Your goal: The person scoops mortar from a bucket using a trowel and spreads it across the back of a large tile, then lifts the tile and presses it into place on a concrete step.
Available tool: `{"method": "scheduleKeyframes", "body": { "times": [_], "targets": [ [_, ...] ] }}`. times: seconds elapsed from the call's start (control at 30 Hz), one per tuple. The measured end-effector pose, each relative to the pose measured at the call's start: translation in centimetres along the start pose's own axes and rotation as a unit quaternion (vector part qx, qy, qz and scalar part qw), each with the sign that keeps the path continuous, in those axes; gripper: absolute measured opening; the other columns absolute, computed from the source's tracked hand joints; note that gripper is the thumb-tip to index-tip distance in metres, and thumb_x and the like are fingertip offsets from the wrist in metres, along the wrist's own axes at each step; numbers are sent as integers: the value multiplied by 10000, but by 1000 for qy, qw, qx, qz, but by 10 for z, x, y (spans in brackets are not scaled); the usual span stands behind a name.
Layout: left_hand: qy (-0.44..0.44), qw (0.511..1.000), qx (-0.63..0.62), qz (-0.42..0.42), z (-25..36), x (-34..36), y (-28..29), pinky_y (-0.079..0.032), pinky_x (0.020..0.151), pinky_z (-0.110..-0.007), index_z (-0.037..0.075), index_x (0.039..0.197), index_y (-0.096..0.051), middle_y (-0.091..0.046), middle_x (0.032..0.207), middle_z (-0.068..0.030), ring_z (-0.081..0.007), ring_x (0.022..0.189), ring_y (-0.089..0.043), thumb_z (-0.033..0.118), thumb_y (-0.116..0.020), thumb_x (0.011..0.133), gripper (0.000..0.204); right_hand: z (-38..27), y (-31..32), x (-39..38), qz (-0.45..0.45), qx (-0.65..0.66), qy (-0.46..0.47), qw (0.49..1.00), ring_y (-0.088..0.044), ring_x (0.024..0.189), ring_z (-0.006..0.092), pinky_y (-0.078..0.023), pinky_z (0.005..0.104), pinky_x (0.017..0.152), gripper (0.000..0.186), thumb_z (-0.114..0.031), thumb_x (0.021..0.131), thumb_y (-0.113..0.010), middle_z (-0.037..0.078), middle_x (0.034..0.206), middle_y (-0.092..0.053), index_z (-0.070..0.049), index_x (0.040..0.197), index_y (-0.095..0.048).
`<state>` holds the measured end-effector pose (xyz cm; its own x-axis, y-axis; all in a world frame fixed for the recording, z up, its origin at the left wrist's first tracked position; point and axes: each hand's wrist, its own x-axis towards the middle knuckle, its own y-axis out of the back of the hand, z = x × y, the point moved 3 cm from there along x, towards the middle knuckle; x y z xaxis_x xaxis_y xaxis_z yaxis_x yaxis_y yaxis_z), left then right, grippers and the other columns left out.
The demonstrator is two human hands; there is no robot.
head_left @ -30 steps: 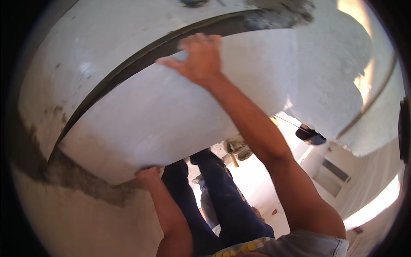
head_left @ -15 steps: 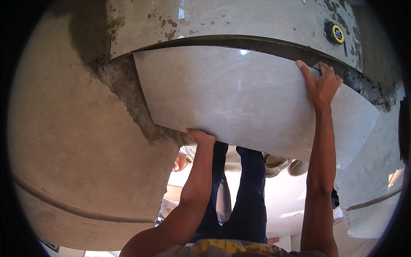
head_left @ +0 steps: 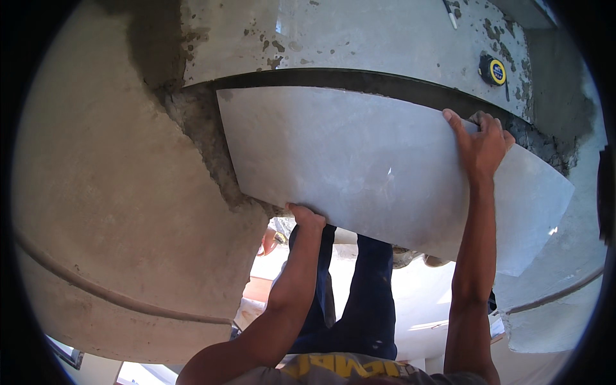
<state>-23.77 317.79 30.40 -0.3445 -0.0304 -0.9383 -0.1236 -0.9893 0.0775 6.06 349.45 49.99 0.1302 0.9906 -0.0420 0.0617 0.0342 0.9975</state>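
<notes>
A large grey polished tile [head_left: 359, 154] spans the middle of the view, its left end a little higher than its right. My left hand [head_left: 307, 217] grips its near edge left of centre; the thumb shows there and the other fingers are hidden beneath. On the far edge, toward the right, my right hand [head_left: 482, 144] curls its fingers over the rim, thumb spread apart from them. Beyond the tile lies a similar pale tile [head_left: 359, 45] with dark mortar splashes. A dark gap of mortar [head_left: 385, 83] separates the two.
A black and yellow tape measure [head_left: 493, 70] and a white pen-like stick [head_left: 450, 14] lie on the far tile. Rough broken mortar [head_left: 199, 138] runs along the left, beside a broad plastered wall [head_left: 115, 192]. Below me are my legs in dark trousers [head_left: 366, 295] and a bright floor [head_left: 420, 301].
The held tile has come slightly toward me, and the gap along its far edge looks a little wider. Both hands keep their grips. The whole view has shifted a little.
</notes>
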Motion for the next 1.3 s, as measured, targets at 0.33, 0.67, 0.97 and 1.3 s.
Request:
{"method": "scheduleKeyframes", "body": {
  "times": [0.33, 0.67, 0.97, 1.3],
  "targets": [
    [31, 999, 12, 42, -3, -45, 15, -277, 1239, -480, 76, 1600, -338, -345, 1656, -119, -322, 1497, -357, 663, -197, 1061, 809, -11, 80, -8, 45, -24, 35, 998, -653, 933, 282, -375, 456, 1005, 707, -622, 760, -830, 144, 921, -715, 48, 972, -750],
    [35, 994, -52, 88, -2, -112, 37, -378, 1181, -493, 5, 1555, -386, -443, 1583, -137, -327, 1403, -477, 679, -351, 1039, 850, 8, 168, -30, 71, -61, 35, 995, -639, 945, 306, -388, 420, 983, 684, -616, 731, -853, 144, 1006, -741, 5, 1006, -769],
    [69, 989, -38, 129, 25, -208, 14, -439, 1136, -478, -36, 1520, -405, -529, 1496, -158, -326, 1318, -567, 692, -483, 999, 899, 37, 270, -53, 56, -59, 6, 997, -682, 827, 296, -402, 435, 931, 666, -675, 768, -794, 115, 828, -743, -19, 877, -767],
    [9, 997, -6, 81, 70, -307, -12, -467, 1079, -441, -50, 1459, -487, -578, 1444, -149, -293, 1254, -599, 691, -521, 985, 880, 104, 355, -72, 91, 3, -71, 993, -683, 801, 365, -484, 493, 875, 709, -649, 807, -782, 184, 831, -731, 55, 878, -735]
  ]
}}
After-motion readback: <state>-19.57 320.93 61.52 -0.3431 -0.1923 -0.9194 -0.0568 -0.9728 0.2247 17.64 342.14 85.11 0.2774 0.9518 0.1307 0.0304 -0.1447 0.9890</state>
